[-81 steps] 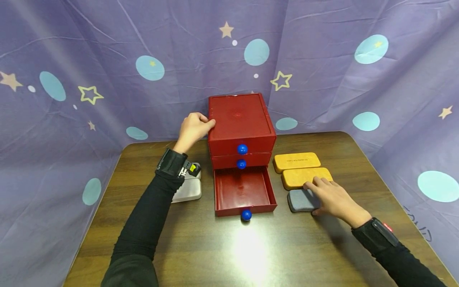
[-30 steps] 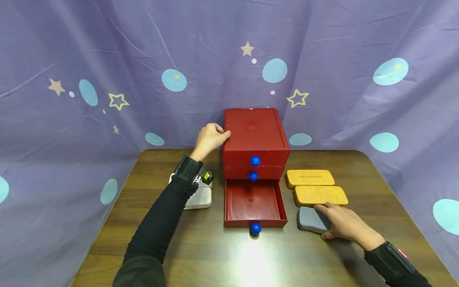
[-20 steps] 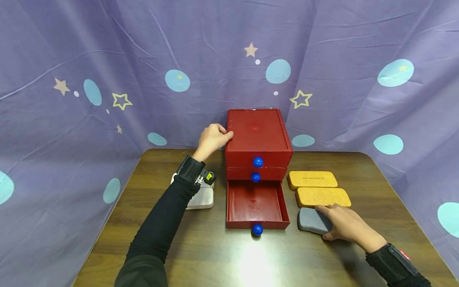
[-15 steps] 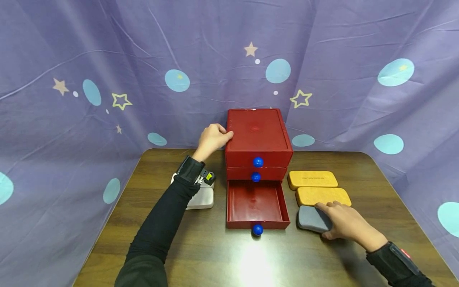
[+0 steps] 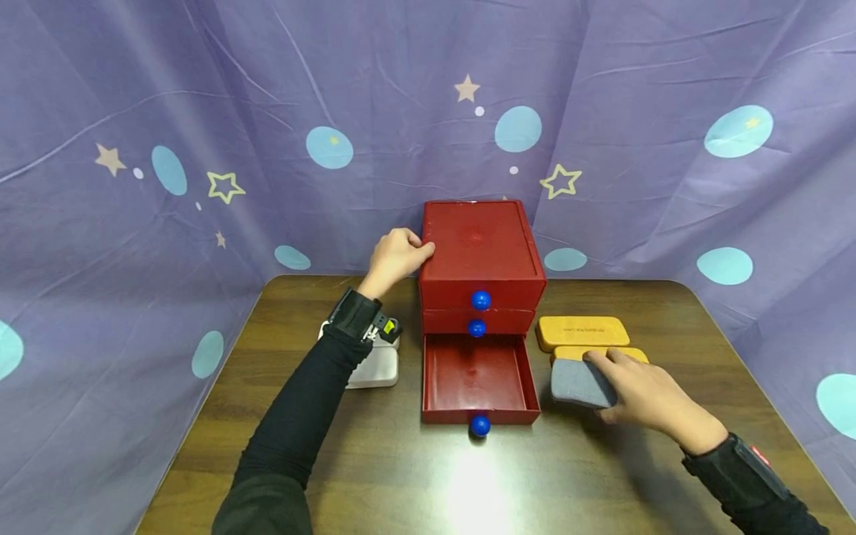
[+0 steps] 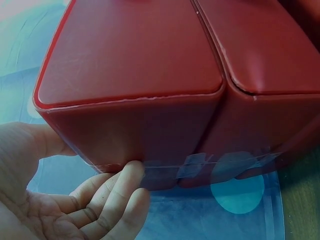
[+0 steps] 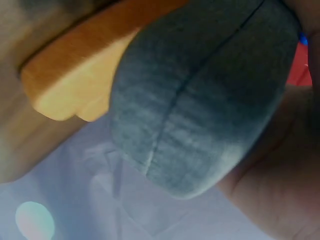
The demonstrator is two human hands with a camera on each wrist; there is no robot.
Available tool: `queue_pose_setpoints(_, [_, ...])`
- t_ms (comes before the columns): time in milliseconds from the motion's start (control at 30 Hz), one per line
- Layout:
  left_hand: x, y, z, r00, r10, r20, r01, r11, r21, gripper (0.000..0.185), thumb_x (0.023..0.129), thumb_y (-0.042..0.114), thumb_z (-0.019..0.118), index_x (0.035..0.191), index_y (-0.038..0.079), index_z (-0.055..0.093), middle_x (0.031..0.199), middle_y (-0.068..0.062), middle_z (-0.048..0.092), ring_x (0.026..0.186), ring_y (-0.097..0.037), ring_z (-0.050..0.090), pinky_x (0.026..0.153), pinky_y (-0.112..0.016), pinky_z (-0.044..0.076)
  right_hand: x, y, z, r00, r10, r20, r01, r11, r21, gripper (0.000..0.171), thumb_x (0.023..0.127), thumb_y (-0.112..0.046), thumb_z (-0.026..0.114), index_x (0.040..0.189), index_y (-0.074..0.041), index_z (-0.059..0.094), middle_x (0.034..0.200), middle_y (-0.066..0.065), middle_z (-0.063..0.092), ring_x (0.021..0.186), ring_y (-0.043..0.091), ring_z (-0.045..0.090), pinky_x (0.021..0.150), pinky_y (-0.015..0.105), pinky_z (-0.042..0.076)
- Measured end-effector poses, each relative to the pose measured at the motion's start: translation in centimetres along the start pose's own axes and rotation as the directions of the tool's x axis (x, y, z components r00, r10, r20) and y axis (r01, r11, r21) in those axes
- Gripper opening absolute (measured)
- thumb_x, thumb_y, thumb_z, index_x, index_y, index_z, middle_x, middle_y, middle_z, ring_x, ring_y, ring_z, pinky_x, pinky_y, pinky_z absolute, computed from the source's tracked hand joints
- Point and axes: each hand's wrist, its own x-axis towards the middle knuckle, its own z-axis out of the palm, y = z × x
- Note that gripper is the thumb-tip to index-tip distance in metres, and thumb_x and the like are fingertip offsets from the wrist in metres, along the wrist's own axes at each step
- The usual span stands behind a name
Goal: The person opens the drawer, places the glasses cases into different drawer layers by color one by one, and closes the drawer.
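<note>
A red drawer cabinet (image 5: 480, 241) with blue knobs stands at the back of the table, its bottom drawer (image 5: 473, 379) pulled out and bare inside. My left hand (image 5: 396, 256) holds the cabinet by its upper left edge, thumb on the top; in the left wrist view the fingers (image 6: 117, 200) touch another face. My right hand (image 5: 645, 390) grips a grey glasses case (image 5: 580, 383) between thumb and fingers, tilted and raised off the table. A seam runs along that case in the right wrist view. Behind it lie two yellow cases (image 5: 582, 331), the nearer partly hidden.
White cases (image 5: 374, 368) lie left of the cabinet, partly covered by my left forearm. A purple curtain (image 5: 374, 89) with stars hangs behind the wooden table (image 5: 374, 461). The open drawer sticks out toward the front, between the cabinet and my side.
My right hand has taken hold of the grey glasses case and raised it from the table, now overlapping the nearer yellow case. The left hand stays on the cabinet. The head view has shifted.
</note>
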Motion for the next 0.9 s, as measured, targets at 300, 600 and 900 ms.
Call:
queue_pose_setpoints(300, [-0.1,0.1,-0.1,1.000,-0.012,0.006,0.012,1.000,-0.002,0.032,0.093,0.036,0.066,0.103,0.007,0.073,0.108,-0.010,0.075,0.096,-0.029,0.069,0.084,-0.044,0.054,1.5,-2.0,-2.6,0.977,-0.145,-0.153,0.149,0.989,0.013,0.082,0.063,-0.027,0.094,0.133,-0.007,0.055,0.101,0.007,0.059,0.075,0.017,0.056,0.061,0.035,0.047])
queue_pose_setpoints(600, [-0.1,0.3,-0.1,1.000,-0.020,0.006,0.020,1.000,0.012,0.032,0.094,0.036,0.065,0.105,0.007,0.073,0.109,-0.009,0.075,0.096,-0.028,0.068,0.083,-0.043,0.053,3.5,-5.2,-4.1,0.935,-0.255,-0.248,0.284,0.954,0.093,0.082,0.068,-0.030,0.093,0.136,-0.007,0.053,0.115,0.009,0.067,0.099,0.022,0.063,0.079,0.043,0.054])
queue_pose_setpoints(900, [-0.1,0.4,0.0,0.999,-0.043,0.012,0.043,0.998,0.036,0.033,0.095,0.038,0.064,0.106,0.009,0.073,0.111,-0.009,0.075,0.100,-0.029,0.068,0.086,-0.045,0.053,5.2,-7.8,-4.4,0.948,-0.242,-0.205,0.287,0.930,0.229,0.082,0.077,-0.034,0.089,0.142,-0.010,0.047,0.118,0.005,0.063,0.098,0.017,0.061,0.080,0.039,0.054])
